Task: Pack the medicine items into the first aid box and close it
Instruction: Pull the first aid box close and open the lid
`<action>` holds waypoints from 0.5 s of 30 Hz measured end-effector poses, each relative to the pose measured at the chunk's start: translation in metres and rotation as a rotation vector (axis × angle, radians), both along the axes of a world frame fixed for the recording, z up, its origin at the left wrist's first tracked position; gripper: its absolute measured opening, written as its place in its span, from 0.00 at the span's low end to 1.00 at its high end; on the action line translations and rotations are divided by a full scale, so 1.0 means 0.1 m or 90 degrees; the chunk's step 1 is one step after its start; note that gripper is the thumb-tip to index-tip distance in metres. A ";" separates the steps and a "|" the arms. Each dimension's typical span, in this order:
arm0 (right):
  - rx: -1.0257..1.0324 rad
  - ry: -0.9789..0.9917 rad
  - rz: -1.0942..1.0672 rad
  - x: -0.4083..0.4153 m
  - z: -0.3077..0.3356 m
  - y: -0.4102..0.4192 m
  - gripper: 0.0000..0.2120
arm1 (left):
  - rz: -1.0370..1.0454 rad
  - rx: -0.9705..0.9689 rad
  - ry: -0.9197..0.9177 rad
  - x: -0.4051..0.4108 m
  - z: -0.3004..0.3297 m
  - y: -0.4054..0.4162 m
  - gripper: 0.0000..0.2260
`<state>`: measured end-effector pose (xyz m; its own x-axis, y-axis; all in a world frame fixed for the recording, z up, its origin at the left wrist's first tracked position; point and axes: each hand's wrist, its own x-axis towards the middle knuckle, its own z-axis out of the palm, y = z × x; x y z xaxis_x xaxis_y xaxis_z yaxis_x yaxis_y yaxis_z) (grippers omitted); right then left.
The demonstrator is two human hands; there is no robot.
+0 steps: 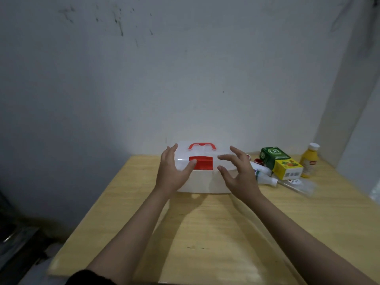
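A white first aid box point(202, 181) with a red handle point(202, 146) and a red front latch point(202, 163) stands shut on the wooden table point(205, 233). My left hand point(171, 171) rests on the box's left side, its thumb touching the latch. My right hand point(236, 171) hovers at the box's right side with fingers spread and bent. To the right lie the medicine items: a green carton point(272, 155), a yellow carton point(289, 168), a yellow bottle point(309, 160), white tubes point(263, 173) and a clear packet point(298, 185).
A grey wall rises right behind the table, and another wall closes in at the right. Two small red-capped items point(255, 159) sit behind the tubes. Dark floor and clutter lie beyond the table's left edge.
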<state>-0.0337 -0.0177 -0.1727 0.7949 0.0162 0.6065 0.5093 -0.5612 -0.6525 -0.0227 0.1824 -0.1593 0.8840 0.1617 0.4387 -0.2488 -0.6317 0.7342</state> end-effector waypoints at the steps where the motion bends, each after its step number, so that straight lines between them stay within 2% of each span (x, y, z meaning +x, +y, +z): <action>1: 0.003 -0.001 0.007 0.00 -0.01 0.00 0.11 | 0.009 -0.006 0.010 -0.01 -0.01 -0.02 0.36; 5: -0.033 0.029 0.027 0.01 -0.05 0.01 0.11 | 0.052 -0.028 0.044 -0.03 -0.05 -0.08 0.40; 9: -0.061 0.031 0.040 -0.01 -0.03 0.04 0.17 | 0.086 -0.054 0.028 -0.07 -0.04 -0.15 0.42; 12: -0.107 0.042 0.033 -0.04 0.00 0.07 0.21 | 0.086 -0.074 0.023 -0.09 -0.04 -0.16 0.42; 15: -0.139 0.047 0.022 -0.05 0.04 0.07 0.22 | 0.068 -0.096 0.036 -0.09 -0.06 -0.15 0.48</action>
